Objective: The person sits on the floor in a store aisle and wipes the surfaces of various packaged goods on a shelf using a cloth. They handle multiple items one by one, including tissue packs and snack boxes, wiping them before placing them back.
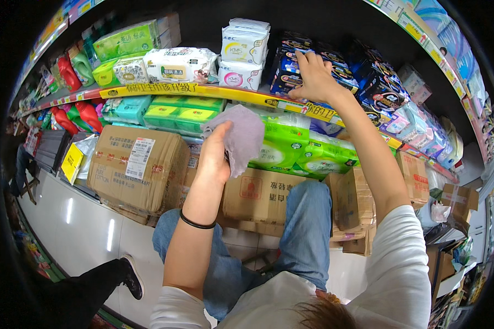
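Observation:
My left hand is closed on a crumpled, pale purple cloth, held in front of the lower shelf. Farther right, my right hand rests with spread fingers on dark blue packs of sanitary pads on the upper shelf. Whether its fingers grip a pack cannot be told. Just left of these packs, white pad packs stand stacked, beside a white pack of wipes. Along the shelf's front edge runs a yellow printed strip.
Green tissue packs fill the lower shelf. Cardboard boxes sit on the floor before it, close to my knees. Red detergent bottles stand at the far left. Another person's black shoe is on the tiled floor at lower left.

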Motion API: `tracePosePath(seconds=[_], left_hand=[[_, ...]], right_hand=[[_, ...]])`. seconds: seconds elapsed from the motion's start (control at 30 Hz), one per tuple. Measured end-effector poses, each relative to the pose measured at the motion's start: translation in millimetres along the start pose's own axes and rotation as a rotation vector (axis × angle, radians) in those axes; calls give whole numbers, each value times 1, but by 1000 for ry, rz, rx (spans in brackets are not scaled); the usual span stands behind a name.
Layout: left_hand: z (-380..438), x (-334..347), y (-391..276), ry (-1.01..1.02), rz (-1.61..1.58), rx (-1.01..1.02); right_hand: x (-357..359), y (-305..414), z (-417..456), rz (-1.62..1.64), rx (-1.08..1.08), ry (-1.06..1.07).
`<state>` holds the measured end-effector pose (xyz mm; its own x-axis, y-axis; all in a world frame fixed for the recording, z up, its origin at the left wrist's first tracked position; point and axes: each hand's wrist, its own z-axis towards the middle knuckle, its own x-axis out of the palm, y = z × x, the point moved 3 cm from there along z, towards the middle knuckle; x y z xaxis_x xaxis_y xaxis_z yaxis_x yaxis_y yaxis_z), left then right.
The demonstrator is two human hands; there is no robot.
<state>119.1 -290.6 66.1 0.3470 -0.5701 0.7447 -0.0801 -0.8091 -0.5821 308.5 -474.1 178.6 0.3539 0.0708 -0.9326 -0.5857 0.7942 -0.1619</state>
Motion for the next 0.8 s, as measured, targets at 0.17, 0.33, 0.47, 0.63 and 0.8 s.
tracePosePath(seconds=[0.17,0.33,0.47,0.63,0.8], left_hand=[[-4,7,11,54,14,53],[-12,13,10,81,-43,121],[-16,20,10,181,-136,259],[-28,34,64,217,410,263],[-47,45,89,201,863,440]], right_hand=[[-12,-5,4,-35,-24,-29],[-49,21,-44,285,-143,-530],[-59,58,-128,1293,180,-353],[1,94,-190,1240,223,-554],[14,58,-195,1679,654,-617]])
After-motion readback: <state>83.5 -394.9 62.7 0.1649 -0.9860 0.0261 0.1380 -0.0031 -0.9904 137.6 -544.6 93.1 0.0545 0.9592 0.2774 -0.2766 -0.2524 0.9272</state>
